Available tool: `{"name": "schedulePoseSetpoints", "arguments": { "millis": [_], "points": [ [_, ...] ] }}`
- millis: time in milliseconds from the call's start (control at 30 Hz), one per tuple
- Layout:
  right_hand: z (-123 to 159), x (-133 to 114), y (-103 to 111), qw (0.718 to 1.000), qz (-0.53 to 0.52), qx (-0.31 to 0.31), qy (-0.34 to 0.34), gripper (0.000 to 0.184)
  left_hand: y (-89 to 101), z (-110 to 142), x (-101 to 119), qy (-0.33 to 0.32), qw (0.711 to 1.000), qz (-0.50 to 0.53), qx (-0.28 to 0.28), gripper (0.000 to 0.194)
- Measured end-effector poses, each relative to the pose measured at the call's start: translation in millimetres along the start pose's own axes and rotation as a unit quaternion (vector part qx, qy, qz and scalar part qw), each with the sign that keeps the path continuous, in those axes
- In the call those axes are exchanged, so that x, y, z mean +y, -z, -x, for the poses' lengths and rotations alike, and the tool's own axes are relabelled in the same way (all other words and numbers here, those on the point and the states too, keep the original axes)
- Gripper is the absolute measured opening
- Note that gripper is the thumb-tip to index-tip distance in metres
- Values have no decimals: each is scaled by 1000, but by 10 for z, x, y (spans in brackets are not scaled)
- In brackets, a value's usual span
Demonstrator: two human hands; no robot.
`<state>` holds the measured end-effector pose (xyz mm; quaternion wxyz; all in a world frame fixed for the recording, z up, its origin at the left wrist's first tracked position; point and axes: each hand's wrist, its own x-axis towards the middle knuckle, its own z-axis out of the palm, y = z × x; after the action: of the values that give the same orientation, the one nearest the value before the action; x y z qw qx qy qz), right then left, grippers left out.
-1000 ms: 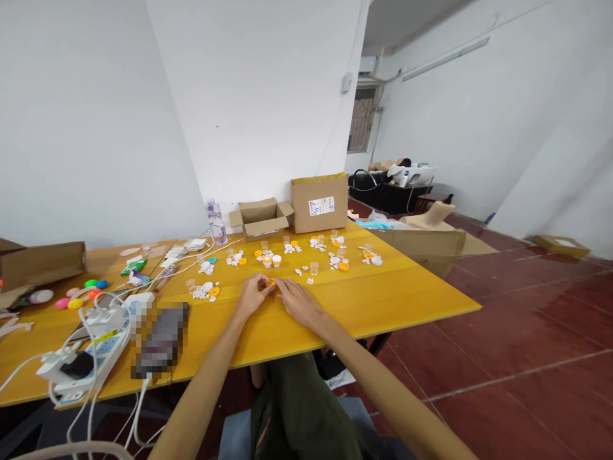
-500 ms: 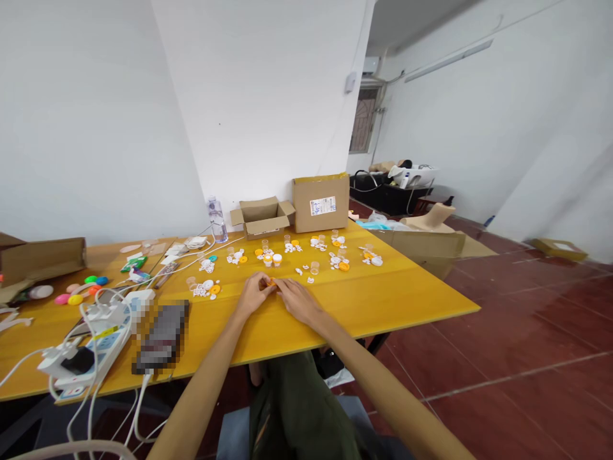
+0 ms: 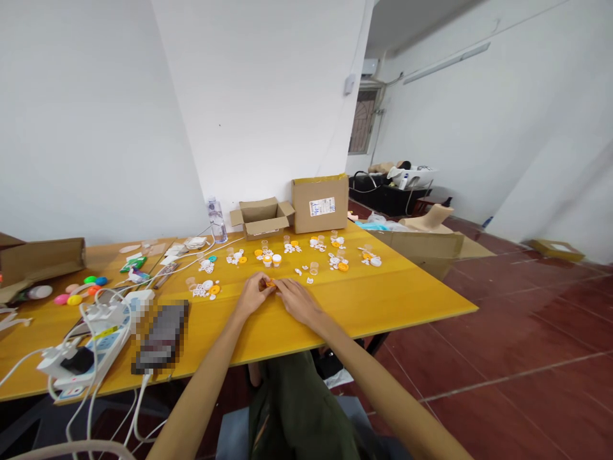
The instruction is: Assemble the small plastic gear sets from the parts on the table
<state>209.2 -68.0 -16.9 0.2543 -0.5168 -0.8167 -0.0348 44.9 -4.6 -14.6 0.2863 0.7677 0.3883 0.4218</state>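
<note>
Both hands meet over the table near its front middle. Between the fingertips shows a small orange plastic part [image 3: 271,283], mostly hidden. My left hand [image 3: 256,292] is closed, with thumb and fingers pinching the part. My right hand [image 3: 295,298] reaches in from the other side, its fingers closed on the same part. Just beyond stand two small cups with orange and white tops [image 3: 272,260]. To the right is a clear plastic cup [image 3: 313,268] with small white pieces [image 3: 310,280] beside it. Left of my hands lies a group with an orange ring [image 3: 214,290] and white pieces.
Several groups of clear cups, white pieces and orange discs [image 3: 343,266] spread across the table [image 3: 383,300]. At the back are an open carton [image 3: 266,228], a closed carton [image 3: 320,204] and a bottle [image 3: 216,220]. A phone [image 3: 163,335], power strips [image 3: 108,342] and cables lie left.
Both hands stay almost in place around the orange part, with only slight finger movement. The whole view shifts a little.
</note>
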Motion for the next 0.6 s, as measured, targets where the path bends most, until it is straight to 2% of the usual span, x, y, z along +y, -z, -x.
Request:
{"name": "schedulePoseSetpoints", "arguments": {
  "millis": [600],
  "points": [
    [8, 8, -16, 1000, 0, 10, -5, 36, -8, -6, 30, 3, 1000, 0, -13, 8]
  ]
}}
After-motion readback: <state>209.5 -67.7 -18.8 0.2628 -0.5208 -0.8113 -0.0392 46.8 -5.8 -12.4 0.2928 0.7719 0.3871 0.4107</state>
